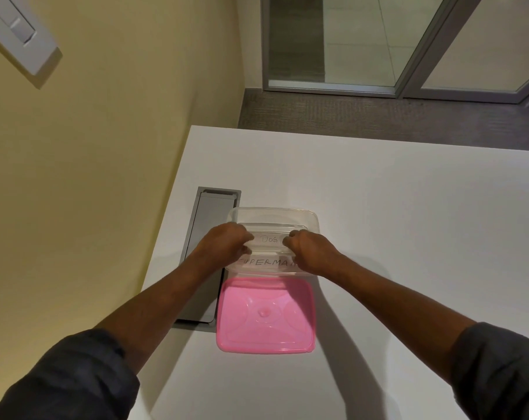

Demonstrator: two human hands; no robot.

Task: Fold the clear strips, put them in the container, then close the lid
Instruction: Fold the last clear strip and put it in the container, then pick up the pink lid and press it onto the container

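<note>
A clear plastic container (310, 218) stands on the white table. Over it, my left hand (226, 242) and my right hand (307, 248) each pinch one end of a clear strip (270, 239) marked "DOG". A second clear strip (264, 264) marked "SUPERMAN" lies just below it, across the container's near edge. The pink lid (264, 316) lies flat on the table, right in front of the container and nearer to me.
A grey cable hatch (205, 237) is set into the table (408, 237) to the left of the container. The table's left edge runs along a yellow wall; carpet and a glass door lie beyond its far edge.
</note>
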